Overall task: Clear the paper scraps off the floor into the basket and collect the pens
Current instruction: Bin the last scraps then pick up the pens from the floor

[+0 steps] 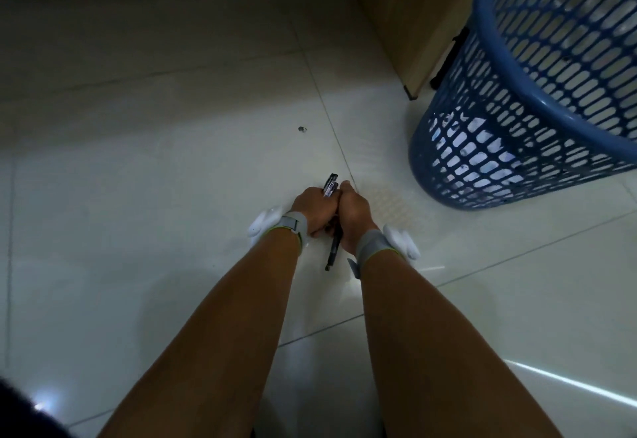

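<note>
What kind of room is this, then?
Likely an office or study room, though little shows: a pale glossy tiled floor, the wooden side of a desk or cabinet, a blue slotted basket holding paper, and black pens.

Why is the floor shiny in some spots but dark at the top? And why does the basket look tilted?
Head view: light glares off the glossy floor as bright streaks bottom right, and the far tiles lie in shadow. Head view: the wide-angle lens bends things near the edge, so the blue basket seems to lean.
</note>
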`<state>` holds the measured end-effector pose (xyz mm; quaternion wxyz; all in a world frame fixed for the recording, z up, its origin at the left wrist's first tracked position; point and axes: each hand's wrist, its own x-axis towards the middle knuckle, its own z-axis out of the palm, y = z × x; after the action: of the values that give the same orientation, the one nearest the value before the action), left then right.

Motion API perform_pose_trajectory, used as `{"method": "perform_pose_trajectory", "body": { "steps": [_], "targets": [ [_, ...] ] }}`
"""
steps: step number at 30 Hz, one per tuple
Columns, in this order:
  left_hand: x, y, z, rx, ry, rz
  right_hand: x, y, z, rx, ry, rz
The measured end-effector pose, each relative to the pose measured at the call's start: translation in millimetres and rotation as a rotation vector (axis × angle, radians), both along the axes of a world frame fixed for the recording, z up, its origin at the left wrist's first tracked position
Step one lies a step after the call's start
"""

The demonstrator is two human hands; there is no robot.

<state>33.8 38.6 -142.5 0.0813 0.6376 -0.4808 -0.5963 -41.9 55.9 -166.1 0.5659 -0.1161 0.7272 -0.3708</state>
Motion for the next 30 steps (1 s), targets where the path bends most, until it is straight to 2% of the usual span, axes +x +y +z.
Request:
{"method": "perform_pose_trajectory", "body": {
  "steps": [6, 15, 21, 26, 30],
  "targets": [
    [-13, 4, 43, 0.077, -0.036, 0.063, -8, 3, 44, 0.097, -0.103, -0.033],
    [-42, 30, 200, 0.165, -0.098, 0.112, -36, 29, 206, 0.199, -0.184, -0.121],
    [-46, 39, 311, 0.158, -0.149, 0.089, -41, 40, 317, 0.243, -0.122, -0.042],
    [-45, 39, 434, 0.201, -0.214, -0.023, -44, 43, 440, 0.250, -0.001, 0.088],
    [-44, 29, 537, 0.191, -0.188, -0.053, -47, 37, 545, 0.212, 0.094, 0.197]
  ]
}}
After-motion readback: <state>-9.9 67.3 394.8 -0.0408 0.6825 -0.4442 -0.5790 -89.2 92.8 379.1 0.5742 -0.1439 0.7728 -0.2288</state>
